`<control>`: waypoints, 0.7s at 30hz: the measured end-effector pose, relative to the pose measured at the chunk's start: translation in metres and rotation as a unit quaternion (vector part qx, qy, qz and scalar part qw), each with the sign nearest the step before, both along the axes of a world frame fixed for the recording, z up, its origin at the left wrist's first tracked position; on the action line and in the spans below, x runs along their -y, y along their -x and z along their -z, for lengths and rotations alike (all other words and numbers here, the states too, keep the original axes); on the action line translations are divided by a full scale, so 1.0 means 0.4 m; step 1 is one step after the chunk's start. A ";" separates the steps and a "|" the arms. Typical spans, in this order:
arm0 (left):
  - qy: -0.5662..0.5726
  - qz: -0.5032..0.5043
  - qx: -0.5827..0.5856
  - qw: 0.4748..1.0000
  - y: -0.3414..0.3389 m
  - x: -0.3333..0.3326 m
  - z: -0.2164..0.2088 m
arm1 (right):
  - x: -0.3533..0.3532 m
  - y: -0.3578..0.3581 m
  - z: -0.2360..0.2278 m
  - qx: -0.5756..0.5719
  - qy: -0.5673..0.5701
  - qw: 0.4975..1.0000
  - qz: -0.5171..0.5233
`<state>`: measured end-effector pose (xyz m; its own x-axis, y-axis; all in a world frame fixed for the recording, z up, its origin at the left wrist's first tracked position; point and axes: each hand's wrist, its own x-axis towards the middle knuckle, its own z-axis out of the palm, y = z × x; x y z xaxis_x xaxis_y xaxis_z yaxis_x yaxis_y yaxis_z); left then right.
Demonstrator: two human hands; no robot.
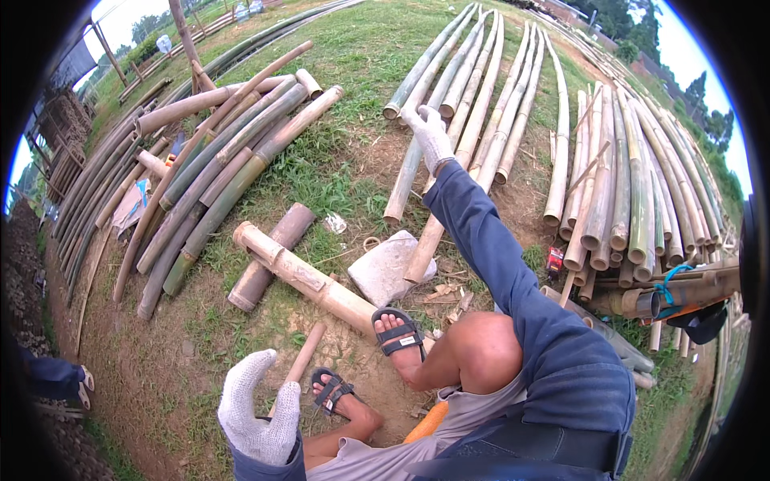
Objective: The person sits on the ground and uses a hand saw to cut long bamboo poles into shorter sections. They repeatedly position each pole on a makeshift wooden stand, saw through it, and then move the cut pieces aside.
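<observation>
Bamboo pole [405, 183] at gloved right hand [429, 136], fingers' hold unclear; left hand [258, 425] near stick [308, 349], fingers wide.

gloves [258, 437] are knitted cloth, bamboo poles [407, 180] smooth, stone [387, 271] rough.

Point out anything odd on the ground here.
A crumpled white scrap lies on the grass near the pale stone block; a small red object lies beside the rightmost bamboo poles. Both seem stray amid bamboo.
</observation>
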<state>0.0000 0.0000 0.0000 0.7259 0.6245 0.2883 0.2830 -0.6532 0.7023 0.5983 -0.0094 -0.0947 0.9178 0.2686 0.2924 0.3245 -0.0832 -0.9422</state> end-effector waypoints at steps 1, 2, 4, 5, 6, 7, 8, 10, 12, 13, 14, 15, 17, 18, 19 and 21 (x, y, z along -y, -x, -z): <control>0.021 0.013 -0.016 1.000 -0.009 0.003 0.005 | -0.008 -0.001 0.136 -0.075 0.046 0.994 0.062; 0.042 0.019 -0.033 0.998 -0.023 0.010 0.015 | -0.018 -0.002 0.256 -0.089 0.131 0.979 0.126; 0.098 0.058 -0.066 0.991 -0.050 -0.003 0.040 | -0.012 0.010 0.452 -0.169 0.126 0.963 0.167; 0.145 0.080 -0.097 0.981 -0.054 -0.011 0.046 | -0.002 -0.016 0.501 -0.306 0.074 0.949 0.019; 0.195 0.116 -0.063 0.972 -0.064 -0.017 0.058 | -0.016 0.013 0.566 -0.401 -0.123 0.908 -0.002; 0.217 0.131 -0.075 0.964 -0.067 -0.020 0.062 | -0.025 0.008 0.596 -0.436 -0.196 0.877 -0.060; 0.240 0.146 -0.088 0.956 -0.066 -0.022 0.062 | -0.027 0.010 0.618 -0.480 -0.257 0.835 -0.083; 0.258 0.166 -0.097 0.947 -0.058 -0.028 0.056 | -0.024 0.014 0.633 -0.474 -0.247 0.836 -0.126; 0.263 0.180 -0.095 0.943 -0.045 -0.028 0.046 | -0.036 0.031 0.628 -0.489 -0.243 0.829 -0.124; 0.256 0.176 -0.082 0.947 -0.033 -0.021 0.036 | -0.044 0.038 0.619 -0.502 -0.246 0.821 -0.113; 0.277 0.169 -0.078 0.943 -0.023 -0.016 0.030 | -0.048 0.047 0.607 -0.525 -0.240 0.813 -0.077; 0.296 0.161 -0.073 0.939 -0.014 -0.012 0.025 | -0.050 0.054 0.590 -0.493 -0.235 0.835 -0.065; 0.302 0.160 -0.059 0.938 -0.003 -0.016 0.021 | -0.024 0.042 0.530 -0.457 -0.240 0.852 -0.089; 0.295 0.166 -0.074 0.938 -0.001 -0.022 0.021 | -0.014 0.052 0.503 -0.454 -0.228 0.859 -0.068; 0.289 0.171 -0.089 0.938 0.001 -0.028 0.019 | -0.002 0.073 0.479 -0.441 -0.255 0.859 -0.057; 0.275 0.182 -0.086 0.940 -0.010 -0.032 0.024 | 0.020 0.135 0.434 -0.436 -0.261 0.859 -0.056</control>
